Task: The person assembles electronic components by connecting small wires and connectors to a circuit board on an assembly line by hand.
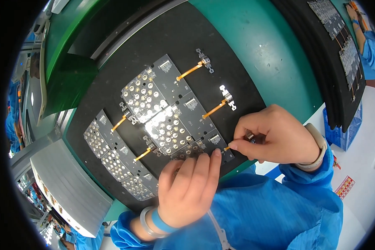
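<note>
A dark circuit board panel [181, 89] with rows of round metal contacts lies on a black mat [154, 46]. My left hand [189, 185] rests over the panel's near end, fingers stretched out and fingertips on the board. At the panel's lower right corner, my right hand [279, 135] is closed in a pinch on an orange flex cable [226, 148]. Its small metal end part shows between my fingers. Two more flex cables, an upper one [190, 71] and a middle one [214, 109], stick out from the same edge with metal brackets at their ends.
A second board panel [127, 160] lies to the left, with flex cables on its right side. Green table surface [254, 37] borders the mat. More boards [349, 62] sit on stacked black mats at the right, above a blue basket [341, 135]. Another person's hand [352, 13] shows at the far right.
</note>
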A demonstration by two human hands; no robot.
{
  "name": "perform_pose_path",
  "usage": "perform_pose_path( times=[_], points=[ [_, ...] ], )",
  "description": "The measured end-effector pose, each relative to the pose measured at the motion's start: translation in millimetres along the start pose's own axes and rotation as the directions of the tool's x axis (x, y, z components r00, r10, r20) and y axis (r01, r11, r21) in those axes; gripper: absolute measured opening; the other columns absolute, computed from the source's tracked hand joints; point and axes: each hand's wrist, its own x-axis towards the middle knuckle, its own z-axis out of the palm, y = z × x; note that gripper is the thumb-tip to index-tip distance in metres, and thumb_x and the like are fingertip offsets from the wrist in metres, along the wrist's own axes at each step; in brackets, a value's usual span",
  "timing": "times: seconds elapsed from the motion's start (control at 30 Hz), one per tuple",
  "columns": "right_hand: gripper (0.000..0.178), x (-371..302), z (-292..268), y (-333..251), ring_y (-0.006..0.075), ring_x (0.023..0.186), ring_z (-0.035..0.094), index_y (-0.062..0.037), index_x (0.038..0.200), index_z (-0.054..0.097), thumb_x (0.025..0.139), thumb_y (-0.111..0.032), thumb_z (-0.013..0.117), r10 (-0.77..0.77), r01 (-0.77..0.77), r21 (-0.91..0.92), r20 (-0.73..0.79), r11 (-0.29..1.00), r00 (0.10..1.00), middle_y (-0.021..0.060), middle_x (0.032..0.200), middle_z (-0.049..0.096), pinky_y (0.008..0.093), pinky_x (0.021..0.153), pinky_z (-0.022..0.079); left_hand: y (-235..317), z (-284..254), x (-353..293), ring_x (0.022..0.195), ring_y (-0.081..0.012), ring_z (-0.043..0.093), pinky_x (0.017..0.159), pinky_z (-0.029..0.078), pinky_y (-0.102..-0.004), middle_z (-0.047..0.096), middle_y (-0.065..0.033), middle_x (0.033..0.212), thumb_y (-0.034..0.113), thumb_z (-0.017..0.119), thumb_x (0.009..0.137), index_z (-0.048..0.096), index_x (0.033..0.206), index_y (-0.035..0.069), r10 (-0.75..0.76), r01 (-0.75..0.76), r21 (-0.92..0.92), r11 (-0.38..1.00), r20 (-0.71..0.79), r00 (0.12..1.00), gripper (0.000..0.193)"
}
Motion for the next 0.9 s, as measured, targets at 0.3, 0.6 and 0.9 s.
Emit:
perform_pose_path(
  times=[0.3, 0.6, 0.9],
  points=[
    [0.011, 0, -1, 2, 0.0111, 0.047, 0.058, -0.0015, 0.074, 0.060, 0.081, -0.007, 0.067, -0.102, 0.102, -0.099, 0.006, 0.990, 0.995, 0.0036, 0.055, 0.058, 0.0221, 0.043, 0.040, 1, 1, 1, 0.092, -0.0168, 0.051, 0.080, 0.044, -0.0334, 0.054, -0.0045, 0.101, 0.013, 0.055, 0.070, 0.067, 0.107, 0.008, 0.020, -0.021, 0.044, 0.999, 0.015, 1.000, 0.039],
    [0.010, -8, -2, -1, 0.0105, 0.048, 0.059, -0.0012, 0.081, 0.062, 0.081, -0.008, 0.069, -0.012, 0.012, -0.082, -0.004, 0.997, 1.000, 0.0038, 0.059, 0.061, 0.0193, 0.045, 0.042, 10, -2, 7, 0.094, -0.0203, 0.051, 0.083, 0.044, -0.0353, 0.054, -0.0073, 0.101, 0.015, 0.052, 0.072, 0.064, 0.111, 0.005, 0.032, -0.040, 0.081, 0.996, 0.106, 0.994, 0.043],
    [0.031, 8, 7, 9, 0.0141, 0.064, 0.056, -0.0004, 0.099, 0.057, 0.079, -0.017, 0.072, -0.116, -0.043, -0.244, -0.601, 0.969, 0.790, 0.0093, 0.073, 0.058, 0.0254, 0.057, 0.043, -27, -34, -25, 0.078, -0.0256, 0.060, 0.070, 0.048, -0.0325, 0.062, -0.0094, 0.087, -0.004, 0.065, 0.060, 0.067, 0.096, -0.001, -0.240, 0.192, -0.294, 0.936, -0.134, 0.962, 0.037]
  ],
)
